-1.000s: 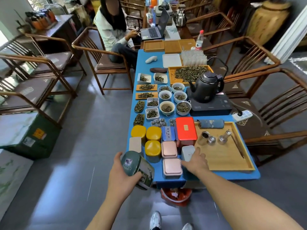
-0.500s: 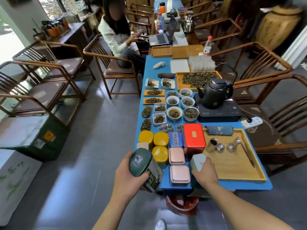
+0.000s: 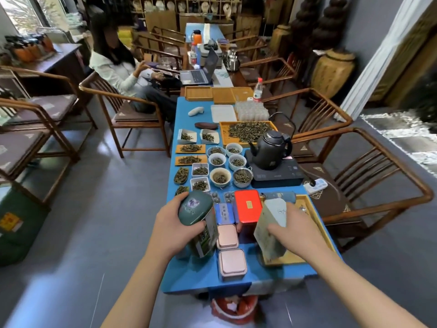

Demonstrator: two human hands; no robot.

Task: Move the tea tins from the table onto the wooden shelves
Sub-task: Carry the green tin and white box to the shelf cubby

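My left hand [image 3: 173, 229] grips a tall green tea tin [image 3: 198, 223] with a domed lid, held tilted above the near left part of the blue table [image 3: 203, 280]. My right hand [image 3: 295, 229] holds a pale grey-green rectangular tin [image 3: 272, 226], lifted off the table over the wooden tray [image 3: 307, 209]. On the table between my hands lie two pink square tins [image 3: 232, 261], a red flat tin [image 3: 248, 205] and a blue tin [image 3: 223, 213]. The yellow tins are hidden behind the green one. Wooden shelves [image 3: 189, 5] line the far wall.
Bowls and dishes of loose tea [image 3: 220, 177], a black kettle [image 3: 272, 147] on a heater and a tray of leaves [image 3: 248, 132] fill the table's middle. Wooden chairs [image 3: 354, 176] flank both sides. A seated person [image 3: 123, 74] works at far left. A red bin [image 3: 233, 308] stands under the near edge.
My right hand closed on the pale tin and lifted it off the table. My left hand raised the green tin higher. My view tilted up, bringing the far shelves into sight.
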